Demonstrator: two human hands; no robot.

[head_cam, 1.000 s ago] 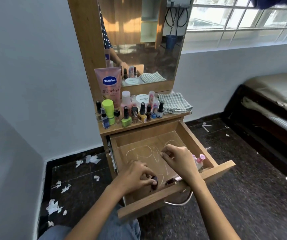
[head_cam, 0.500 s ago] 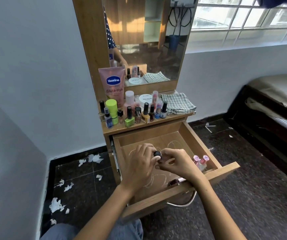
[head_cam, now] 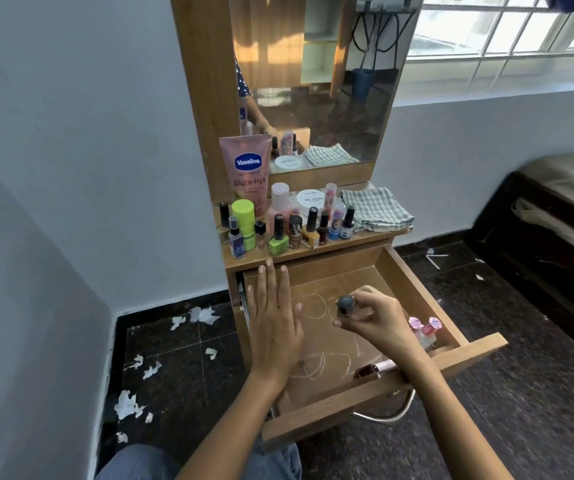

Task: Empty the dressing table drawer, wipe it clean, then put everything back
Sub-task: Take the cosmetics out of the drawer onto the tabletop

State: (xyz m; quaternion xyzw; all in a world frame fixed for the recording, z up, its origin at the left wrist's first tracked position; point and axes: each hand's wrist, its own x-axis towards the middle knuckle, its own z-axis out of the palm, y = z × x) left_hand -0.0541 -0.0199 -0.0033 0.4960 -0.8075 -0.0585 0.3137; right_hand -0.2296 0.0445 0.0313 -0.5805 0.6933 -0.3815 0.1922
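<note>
The wooden drawer (head_cam: 420, 292) of the dressing table stands pulled out, its floor marked with white scribbles. My right hand (head_cam: 372, 318) hovers over the middle of the drawer and pinches a small dark nail polish bottle (head_cam: 345, 304). My left hand (head_cam: 275, 313) is flat with straight fingers over the drawer's left side, its fingertips near the table top's front edge. Two pink-capped bottles (head_cam: 424, 329) stand in the drawer's right front corner. A dark red bottle (head_cam: 373, 370) lies against the drawer's front wall.
The table top (head_cam: 358, 242) holds several nail polish bottles, a Vaseline tube (head_cam: 247, 171), a white jar (head_cam: 309, 199) and a folded checked cloth (head_cam: 375, 209) below the mirror. Torn paper scraps (head_cam: 129, 403) litter the dark floor on the left. A bed (head_cam: 562, 202) stands at the right.
My left hand picked the dark bottle up from the drawer's front and passed it to my right hand. The left hand then let go and opened flat toward the table top.
</note>
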